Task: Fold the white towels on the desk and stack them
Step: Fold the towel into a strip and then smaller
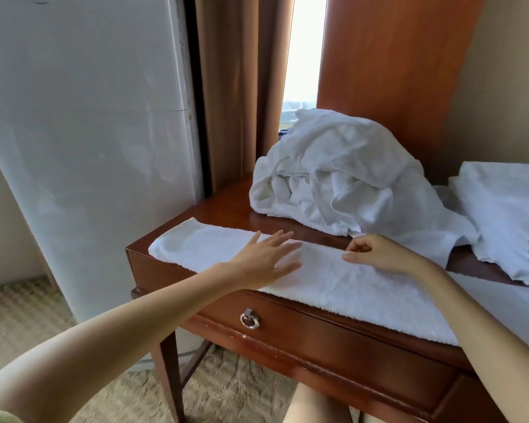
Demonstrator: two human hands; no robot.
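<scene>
Desk: white towel flat, long narrow strip along frnt edge.

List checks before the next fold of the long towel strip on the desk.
1. The towel strip lies flat along the front edge of the desk: ok.
2. The left hand is flat on the strip, fingers spread: ok.
3. The right hand pinches the strip's far edge: cannot tell, fingers curled there.
4. Strip's right end visible: not ok, the right forearm covers it.
5. The loose towel pile is clear of the strip: cannot tell.
6. The folded stack at right has a fairly level top: ok.
</scene>
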